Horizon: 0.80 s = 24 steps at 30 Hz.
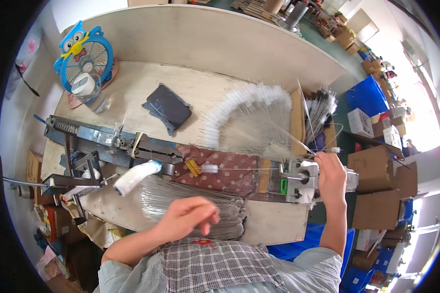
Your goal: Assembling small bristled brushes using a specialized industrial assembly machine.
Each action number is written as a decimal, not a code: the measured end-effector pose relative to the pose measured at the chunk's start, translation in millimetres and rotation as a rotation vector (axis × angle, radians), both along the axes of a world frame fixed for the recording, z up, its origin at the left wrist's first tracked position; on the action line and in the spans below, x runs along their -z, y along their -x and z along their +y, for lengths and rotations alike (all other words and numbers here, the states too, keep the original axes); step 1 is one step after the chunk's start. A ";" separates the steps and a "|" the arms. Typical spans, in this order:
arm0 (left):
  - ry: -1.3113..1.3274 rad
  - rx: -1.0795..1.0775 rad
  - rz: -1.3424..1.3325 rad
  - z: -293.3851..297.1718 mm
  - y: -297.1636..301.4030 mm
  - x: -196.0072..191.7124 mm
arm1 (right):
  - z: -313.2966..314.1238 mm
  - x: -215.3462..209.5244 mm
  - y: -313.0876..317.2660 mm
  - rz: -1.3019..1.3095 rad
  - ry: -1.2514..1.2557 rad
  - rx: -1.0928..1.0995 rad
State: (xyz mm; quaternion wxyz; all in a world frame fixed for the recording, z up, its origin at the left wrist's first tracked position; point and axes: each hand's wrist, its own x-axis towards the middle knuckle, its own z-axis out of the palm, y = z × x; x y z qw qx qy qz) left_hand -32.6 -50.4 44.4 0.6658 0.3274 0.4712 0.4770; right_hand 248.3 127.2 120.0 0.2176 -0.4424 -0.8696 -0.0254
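Note:
My left hand [188,217] hovers over a bundle of thin metal wires [200,193] at the table's near side. Its fingers are loosely bent and apart, with nothing seen in them. My right hand [331,176] is closed at the right end of the bench machine, next to its metal clamp head [302,179]. Thin wire [305,105] runs up from its fingertips; the exact hold is partly hidden. Between the clamp head and a yellow block [192,167] stretches a straight wire with a white bristle tuft [209,169] on it.
White-tipped wire brushes [252,110] lie fanned out behind the machine, beside a cardboard box [298,122] with more brushes. A dark folded cloth [168,107], a blue fan [89,58] and a plastic cup [90,90] stand farther left. A white-wrapped lever [137,178] juts out near the left.

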 end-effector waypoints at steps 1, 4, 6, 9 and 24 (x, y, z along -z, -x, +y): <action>-0.256 0.115 0.310 17.3 -13.4 -7.8 | 8.4 4.1 -6.6 0.021 -0.016 -0.084; -0.677 -0.117 0.931 77.1 -49.4 21.4 | 14.6 23.4 2.8 0.107 0.144 -0.199; -0.611 0.004 1.495 101.4 -56.9 49.8 | 12.0 44.2 24.5 0.181 0.261 -0.206; -0.600 -0.016 1.574 115.2 -54.0 62.4 | 12.6 59.6 30.4 0.132 0.263 -0.191; 0.486 -0.247 -0.035 21.5 -19.4 43.9 | 2.5 57.9 137.3 0.281 0.359 -0.708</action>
